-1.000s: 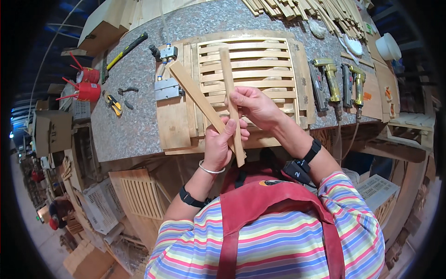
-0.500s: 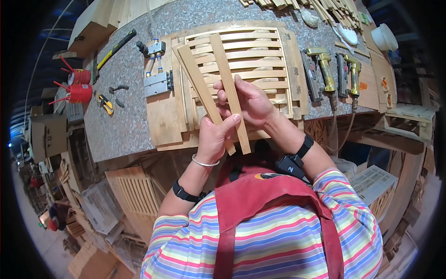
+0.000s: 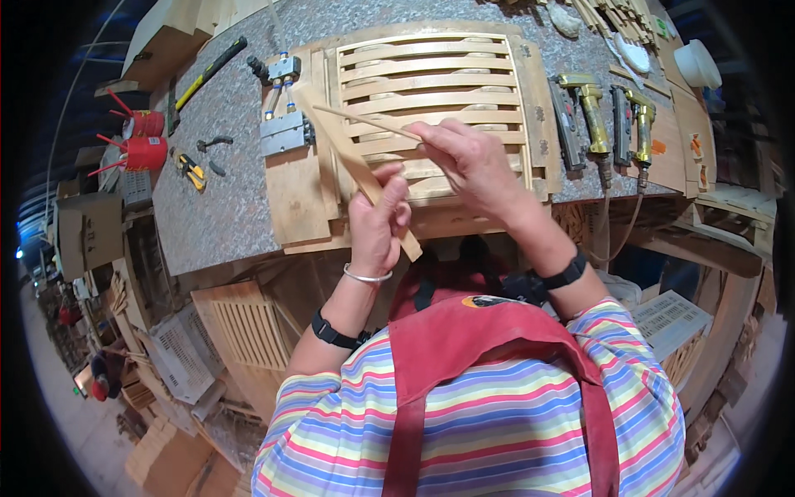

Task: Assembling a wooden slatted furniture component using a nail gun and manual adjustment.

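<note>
My left hand (image 3: 379, 219) is closed round a flat wooden slat (image 3: 349, 157) that slants up and to the left, over the left side of the jig. In my right hand (image 3: 468, 153) I pinch the end of another wooden slat (image 3: 364, 120), turned so its thin edge shows; its far end lies close to the first slat. Beneath and beyond both hands a slatted wooden panel (image 3: 431, 84) rests in a wooden jig (image 3: 540, 124). Its crosspieces run side to side with gaps between them. My right hand covers part of its near edge.
Two brass-coloured nail guns (image 3: 592, 112) with hoses lie at the right. A metal pneumatic clamp (image 3: 284, 134) sits on the jig's left. Farther left are pliers (image 3: 192, 172), a yellow-black hammer (image 3: 207, 76) and red tubs (image 3: 145, 154). Loose strips (image 3: 609, 21) and a white bucket (image 3: 697, 65) stand far right.
My right hand has moved right and turned its slat from near upright to slanting, edge on. My left hand still holds its slat, and the two hands are farther apart.
</note>
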The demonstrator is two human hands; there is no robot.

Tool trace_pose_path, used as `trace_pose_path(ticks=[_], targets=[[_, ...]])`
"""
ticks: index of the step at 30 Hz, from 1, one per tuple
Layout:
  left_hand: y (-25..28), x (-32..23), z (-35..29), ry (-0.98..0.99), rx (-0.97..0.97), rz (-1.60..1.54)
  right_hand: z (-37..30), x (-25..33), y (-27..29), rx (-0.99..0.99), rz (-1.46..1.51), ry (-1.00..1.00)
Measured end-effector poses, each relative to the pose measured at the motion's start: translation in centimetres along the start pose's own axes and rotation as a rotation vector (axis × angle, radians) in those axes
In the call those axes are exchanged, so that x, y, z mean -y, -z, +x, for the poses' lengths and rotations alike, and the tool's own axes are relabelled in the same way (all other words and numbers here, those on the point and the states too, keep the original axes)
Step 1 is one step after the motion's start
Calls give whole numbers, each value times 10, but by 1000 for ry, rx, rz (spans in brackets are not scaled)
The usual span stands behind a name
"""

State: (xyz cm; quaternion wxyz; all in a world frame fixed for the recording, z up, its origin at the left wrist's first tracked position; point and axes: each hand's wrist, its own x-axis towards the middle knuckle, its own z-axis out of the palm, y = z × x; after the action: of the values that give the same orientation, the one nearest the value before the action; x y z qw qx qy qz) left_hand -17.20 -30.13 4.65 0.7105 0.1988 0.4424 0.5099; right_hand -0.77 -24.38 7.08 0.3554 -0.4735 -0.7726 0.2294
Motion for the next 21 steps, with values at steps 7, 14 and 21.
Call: trace_pose_path(ticks=[7,14,21], targets=[[11,-23,5,-117,-44,-204,-8,3,14,165,-94,90],[17,-22,0,-88,-14,-149,-13,-14,12,217,48,72],[21,-22,-4,-128,-16,-71,-15,-11,12,283,167,4]])
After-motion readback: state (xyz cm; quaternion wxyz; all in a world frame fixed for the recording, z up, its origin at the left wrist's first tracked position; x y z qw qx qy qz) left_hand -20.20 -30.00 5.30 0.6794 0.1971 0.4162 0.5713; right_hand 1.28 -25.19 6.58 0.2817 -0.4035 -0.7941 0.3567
